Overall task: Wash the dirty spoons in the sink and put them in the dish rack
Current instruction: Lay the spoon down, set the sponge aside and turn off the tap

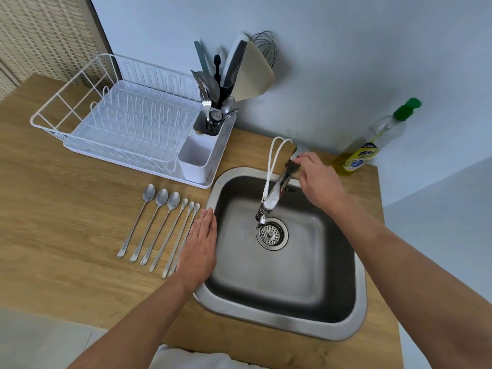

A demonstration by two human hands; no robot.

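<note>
Left hand (pixel 200 245) lies flat, fingers straight and together, on the sink (pixel 354 296) rim beside six spoons (pixel 159 225) lined up on the counter (pixel 53 209); right hand (pixel 316 179) pinches the tap (pixel 277 190) base (dish rack (pixel 80 83) behind)

Spoons (pixel 159 225) left of sink (pixel 346 334), rack (pixel 127 121) behind
</note>
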